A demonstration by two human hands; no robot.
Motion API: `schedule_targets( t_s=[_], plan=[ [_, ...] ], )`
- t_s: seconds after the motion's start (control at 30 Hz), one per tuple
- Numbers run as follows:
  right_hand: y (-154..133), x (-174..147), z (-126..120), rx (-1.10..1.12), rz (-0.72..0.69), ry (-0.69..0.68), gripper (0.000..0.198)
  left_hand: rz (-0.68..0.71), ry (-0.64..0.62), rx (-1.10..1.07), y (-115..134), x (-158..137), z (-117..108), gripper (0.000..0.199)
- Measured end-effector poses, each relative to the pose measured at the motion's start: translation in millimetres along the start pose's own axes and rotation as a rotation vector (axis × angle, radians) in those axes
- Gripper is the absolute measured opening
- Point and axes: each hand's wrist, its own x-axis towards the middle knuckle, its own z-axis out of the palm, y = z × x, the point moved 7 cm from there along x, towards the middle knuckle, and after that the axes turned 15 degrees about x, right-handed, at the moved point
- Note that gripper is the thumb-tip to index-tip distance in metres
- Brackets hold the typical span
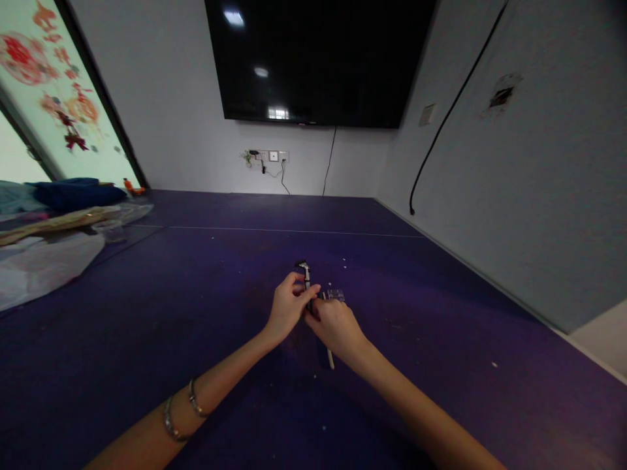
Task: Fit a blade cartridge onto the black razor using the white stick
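Note:
A slim silver and black razor (307, 277) stands upright between my hands, its dark head at the top. My left hand (287, 305) pinches its handle between thumb and fingers. Just below, my right hand (337, 325) is closed around the lower end of the handle, its fingertips partly hidden. Behind my right hand lies a small clear plastic piece (336, 294), perhaps packaging. A thin whitish stick (330, 358) shows beneath my right hand; most of its length is covered.
The dark purple surface (196, 294) spreads around my hands, dotted with small white scraps. At left lie blue folded cloth (78, 194) and a white plastic bag (53, 264). A television (318, 59) hangs on the wall ahead. A black cable (443, 121) dangles at right.

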Motion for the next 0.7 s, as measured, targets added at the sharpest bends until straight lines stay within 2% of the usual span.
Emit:
schedule_targets(
  t_s=[0.1, 0.17, 0.27, 0.37, 0.53, 0.7],
  plan=[
    [6, 3, 3, 0.109, 0.000, 0.020, 0.024, 0.012, -0.013, 0.027, -4, 5, -1, 0.030],
    [13, 6, 7, 0.234, 0.027, 0.017, 0.028, -0.003, -0.042, 0.094, -9, 12, -4, 0.039],
    [32, 11, 24, 0.465, 0.172, -0.065, 0.034, -0.039, -0.091, 0.246, -15, 23, -14, 0.054],
    [47, 11, 42, 0.627, 0.329, -0.176, 0.035, -0.065, -0.076, 0.279, -13, 35, -32, 0.057],
    [60, 8, 58, 0.672, 0.445, -0.278, 0.033, -0.080, -0.025, 0.248, -6, 44, -55, 0.053],
    [66, 7, 64, 0.634, 0.506, -0.310, 0.031, -0.081, -0.003, 0.262, -3, 46, -60, 0.051]
  ],
)
